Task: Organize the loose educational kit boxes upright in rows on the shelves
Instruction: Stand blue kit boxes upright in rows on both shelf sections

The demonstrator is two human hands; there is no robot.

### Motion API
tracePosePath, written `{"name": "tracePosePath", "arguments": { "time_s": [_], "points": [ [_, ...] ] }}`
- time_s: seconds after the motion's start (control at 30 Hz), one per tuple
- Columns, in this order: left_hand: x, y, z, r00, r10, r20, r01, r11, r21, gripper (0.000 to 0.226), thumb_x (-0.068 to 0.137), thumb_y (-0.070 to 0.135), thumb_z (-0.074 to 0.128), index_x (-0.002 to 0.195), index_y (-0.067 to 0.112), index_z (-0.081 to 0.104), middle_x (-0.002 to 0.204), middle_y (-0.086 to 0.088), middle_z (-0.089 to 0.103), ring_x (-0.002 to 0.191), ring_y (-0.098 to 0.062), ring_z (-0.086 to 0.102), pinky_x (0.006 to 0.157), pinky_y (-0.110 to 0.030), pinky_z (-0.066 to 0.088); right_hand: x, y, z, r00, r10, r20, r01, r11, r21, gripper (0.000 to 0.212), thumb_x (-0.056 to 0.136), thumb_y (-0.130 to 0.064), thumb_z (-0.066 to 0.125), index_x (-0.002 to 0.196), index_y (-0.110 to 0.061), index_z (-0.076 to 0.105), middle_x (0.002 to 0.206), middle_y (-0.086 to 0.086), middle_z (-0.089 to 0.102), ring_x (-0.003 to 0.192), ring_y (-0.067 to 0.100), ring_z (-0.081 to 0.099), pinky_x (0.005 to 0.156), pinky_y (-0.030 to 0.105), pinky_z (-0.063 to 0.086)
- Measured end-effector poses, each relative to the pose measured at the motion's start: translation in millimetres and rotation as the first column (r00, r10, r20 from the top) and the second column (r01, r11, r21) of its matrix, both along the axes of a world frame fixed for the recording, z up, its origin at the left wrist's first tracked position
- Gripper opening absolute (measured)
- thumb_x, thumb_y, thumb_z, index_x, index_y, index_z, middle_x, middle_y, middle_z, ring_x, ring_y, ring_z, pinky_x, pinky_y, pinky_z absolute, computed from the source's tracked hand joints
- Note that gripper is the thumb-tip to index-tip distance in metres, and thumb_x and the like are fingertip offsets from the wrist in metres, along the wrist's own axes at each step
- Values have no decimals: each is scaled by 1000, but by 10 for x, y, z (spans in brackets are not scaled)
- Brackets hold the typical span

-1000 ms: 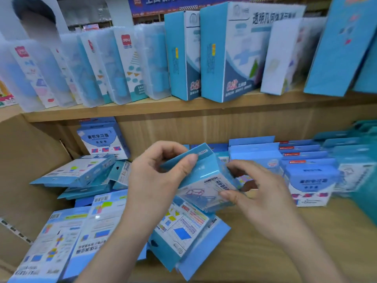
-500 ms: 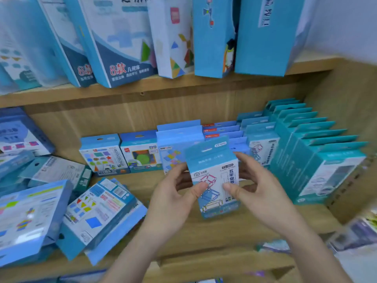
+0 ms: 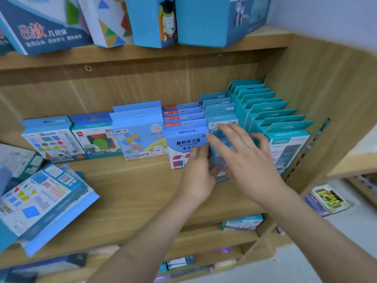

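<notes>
Covering the teal box (image 3: 217, 148) (mostly hidden), right hand (image 3: 251, 160) lies spread; left hand (image 3: 195, 172): grip unclear.

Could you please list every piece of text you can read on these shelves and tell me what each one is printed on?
"8款 几何体": on the large dark blue box at the top left.
"面积学习器", with a circled "3": on the front blue box in the middle row.
The red labels on the boxes behind it and the print on all the other boxes are too blurred to read.
</notes>
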State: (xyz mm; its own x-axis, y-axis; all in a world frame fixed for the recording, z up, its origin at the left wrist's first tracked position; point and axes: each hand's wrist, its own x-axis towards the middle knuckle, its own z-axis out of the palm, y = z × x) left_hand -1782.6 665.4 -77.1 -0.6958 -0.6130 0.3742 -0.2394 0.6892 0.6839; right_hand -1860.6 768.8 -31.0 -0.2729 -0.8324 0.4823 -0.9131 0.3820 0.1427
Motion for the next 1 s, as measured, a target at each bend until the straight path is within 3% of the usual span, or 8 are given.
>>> {"name": "tracePosePath", "arguments": {
  "time_s": [0.1, 0.2, 0.3, 0.4, 0.57, 0.67, 0.87, 1.0],
  "points": [
    [35, -45, -21, 990, 73, 119, -39, 963, -265, 64, 75, 17, 75, 131, 9, 46, 118, -8, 50, 110, -26, 47, 91, -36, 44, -193, -90, 99, 988, 11, -155, -3, 999, 54, 64, 70, -16, 72, 129, -27, 49, 132, 12, 51, 126, 27, 46, 88, 48, 24],
    [111, -216, 20, 972, 205, 113, -115, 839, -532, 83, 62, 19, 83, 135, 15, 43, 128, -11, 50, 115, -30, 44, 90, -43, 47, -313, -185, 156, 961, 22, -277, -3, 998, 68, 54, 72, -14, 69, 122, -25, 53, 114, 14, 57, 110, 31, 53, 82, 46, 27],
    [75, -425, 78, 934, 311, 175, -113, 723, -682, 93, 57, 23, 87, 138, 23, 40, 139, -12, 45, 126, -31, 39, 99, -51, 38, -341, -293, 197, 930, 32, -367, 14, 992, 123, 46, 69, -12, 66, 113, -25, 57, 96, 13, 57, 93, 31, 55, 76, 42, 30],
    [43, -628, 29, 898, 373, 235, -79, 660, -747, 92, 57, 22, 86, 137, 25, 40, 142, -12, 43, 126, -32, 43, 101, -52, 35, -361, -357, 293, 917, 34, -398, 49, 979, 196, 36, 73, -16, 56, 108, -28, 61, 90, 12, 56, 87, 32, 54, 74, 41, 39],
    [74, -789, -104, 898, 386, 212, -55, 576, -816, 75, 67, 13, 72, 137, 22, 44, 146, -12, 41, 116, -33, 51, 97, -47, 42, -388, -527, 374, 915, -29, -403, 166, 936, 309, 37, 64, -25, 75, 98, -31, 62, 88, 9, 55, 87, 30, 52, 71, 38, 39],
    [73, -814, -104, 901, 380, 208, -45, 560, -827, 73, 70, 16, 70, 138, 21, 43, 147, -12, 40, 117, -33, 50, 99, -47, 40, -388, -614, 393, 944, -22, -330, 148, 921, 361, 56, 71, -20, 74, 118, -28, 45, 112, 13, 49, 106, 30, 47, 78, 39, 41],
    [49, -778, -89, 911, 371, 181, -88, 603, -793, 73, 66, 15, 77, 132, 22, 48, 144, -12, 42, 118, -32, 49, 100, -49, 37, -462, -713, 442, 990, -57, -130, 103, 916, 388, 67, 79, -7, 65, 133, -23, 28, 120, 14, 43, 112, 31, 46, 64, 36, 40],
    [-35, -584, -55, 967, 229, 116, -63, 649, -758, 73, 65, 14, 76, 130, 25, 43, 131, -11, 49, 116, -27, 41, 100, -48, 31, -503, -663, 384, 1000, -23, -10, 25, 942, 336, 67, 81, -15, 68, 135, -25, 31, 135, 14, 36, 130, 32, 33, 78, 43, 51]
  ]
}}
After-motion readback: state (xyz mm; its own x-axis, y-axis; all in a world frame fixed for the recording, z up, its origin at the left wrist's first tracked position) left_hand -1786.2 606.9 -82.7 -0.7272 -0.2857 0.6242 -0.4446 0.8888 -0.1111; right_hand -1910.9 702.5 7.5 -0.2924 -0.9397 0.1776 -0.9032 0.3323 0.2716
